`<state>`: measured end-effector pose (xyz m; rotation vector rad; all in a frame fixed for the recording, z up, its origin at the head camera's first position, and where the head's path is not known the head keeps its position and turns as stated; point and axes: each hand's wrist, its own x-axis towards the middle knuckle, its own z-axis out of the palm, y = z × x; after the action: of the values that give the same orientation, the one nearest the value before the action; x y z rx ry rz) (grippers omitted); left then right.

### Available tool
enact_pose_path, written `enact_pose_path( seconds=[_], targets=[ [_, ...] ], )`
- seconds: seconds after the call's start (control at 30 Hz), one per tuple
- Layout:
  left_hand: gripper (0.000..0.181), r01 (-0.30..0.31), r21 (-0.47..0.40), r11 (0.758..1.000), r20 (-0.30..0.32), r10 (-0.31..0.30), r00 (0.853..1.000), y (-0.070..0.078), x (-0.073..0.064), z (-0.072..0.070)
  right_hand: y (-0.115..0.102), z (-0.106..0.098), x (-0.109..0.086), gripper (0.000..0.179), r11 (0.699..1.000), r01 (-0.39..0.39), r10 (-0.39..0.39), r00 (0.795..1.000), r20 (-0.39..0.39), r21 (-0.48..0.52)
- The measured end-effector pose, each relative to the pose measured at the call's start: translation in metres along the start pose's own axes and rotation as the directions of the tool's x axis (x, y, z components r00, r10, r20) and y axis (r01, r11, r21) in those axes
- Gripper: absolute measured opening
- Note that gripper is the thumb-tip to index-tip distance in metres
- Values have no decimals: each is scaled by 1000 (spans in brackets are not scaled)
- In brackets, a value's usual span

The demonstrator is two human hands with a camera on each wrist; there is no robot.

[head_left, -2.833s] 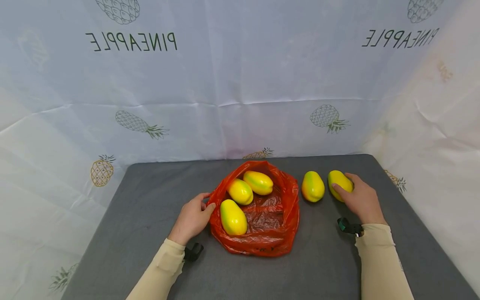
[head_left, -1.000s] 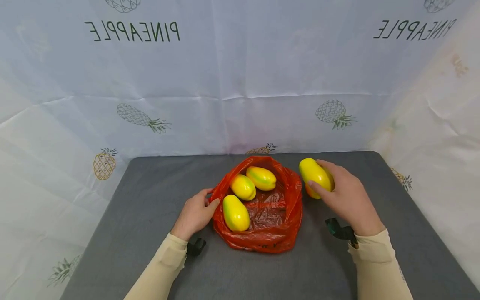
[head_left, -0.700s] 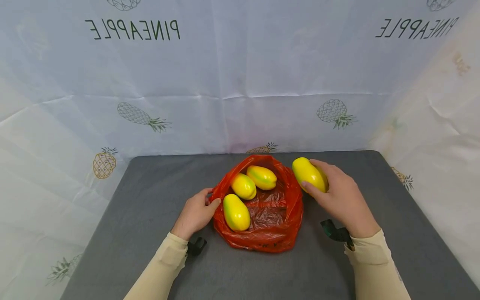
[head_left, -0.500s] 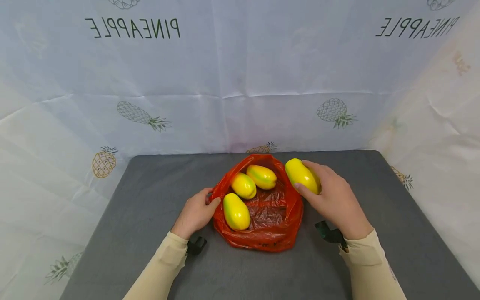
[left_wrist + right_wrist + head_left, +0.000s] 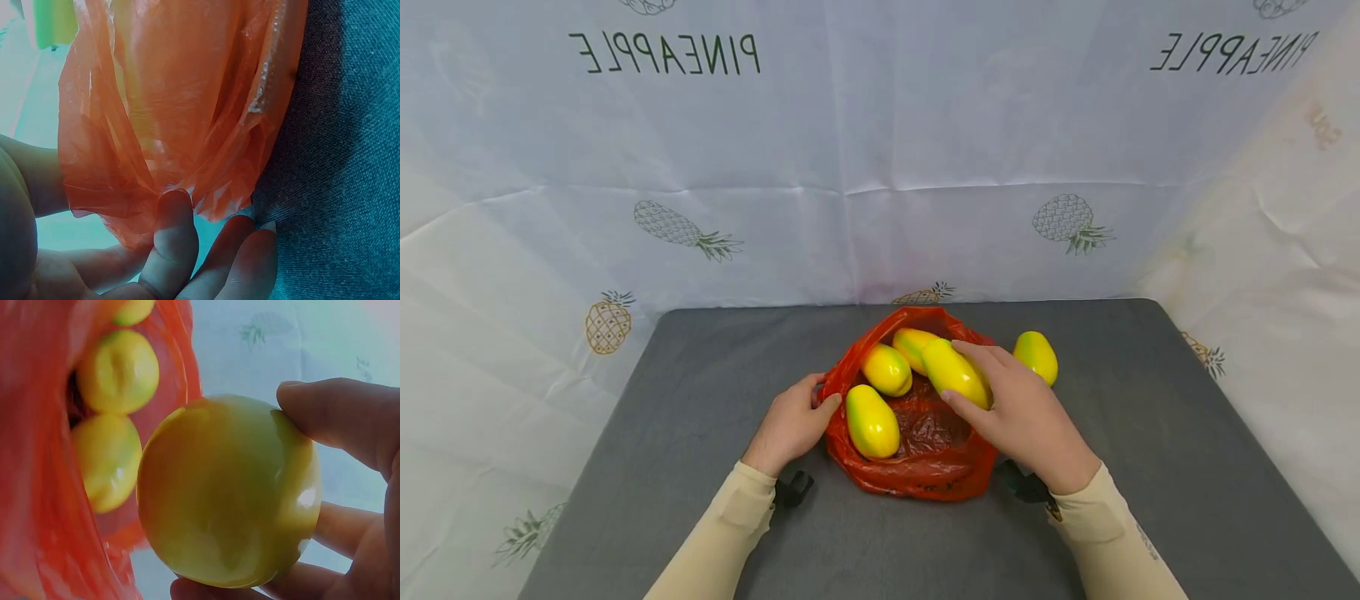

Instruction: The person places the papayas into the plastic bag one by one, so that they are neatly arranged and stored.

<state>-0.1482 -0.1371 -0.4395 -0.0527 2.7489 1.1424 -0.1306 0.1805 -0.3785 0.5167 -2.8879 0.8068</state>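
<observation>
A red plastic bag (image 5: 917,483) lies on the table with its mouth wide and its rim rolled down. Three yellow-green papayas, one of them the front papaya (image 5: 872,422), lie inside along its left and back. My left hand (image 5: 790,427) pinches the bag's left rim between thumb and fingers, as the left wrist view also shows. Over the bag's right part, my right hand (image 5: 1030,421) grips another papaya (image 5: 953,372) from its right side. That papaya (image 5: 228,494) fills much of the right wrist view, and in the head view it partly covers the back papaya.
One more papaya (image 5: 1037,357) lies on the grey table (image 5: 880,550) right of the bag, partly behind my right hand. A white cloth (image 5: 887,242) printed with pineapples hangs beyond the table's back edge and at the sides.
My right hand has taken hold of the farther-right of the two loose papayas and carried it left, over the bag. The left hand has kept its hold on the rim.
</observation>
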Motion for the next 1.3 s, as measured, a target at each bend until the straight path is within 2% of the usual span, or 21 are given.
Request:
enact_pose_path(
  seconds=[0.47, 0.93, 1.3],
  targets=[
    [56, 6, -4, 1000, -1, -6, 1000, -1, 0, 1, -15, 28, 0, 66, 997, 69, -67, 994, 90, -21],
    [56, 16, -7, 1000, -1, -16, 1000, 0, 1, 0, -18, 38, 1, 71, 999, 47, -43, 983, 181, -19],
    [56, 14, 14, 1000, -9, -14, 1000, 1, 2, 1, -18, 46, 2, 72, 999, 33, -27, 976, 215, -26]
  ],
)
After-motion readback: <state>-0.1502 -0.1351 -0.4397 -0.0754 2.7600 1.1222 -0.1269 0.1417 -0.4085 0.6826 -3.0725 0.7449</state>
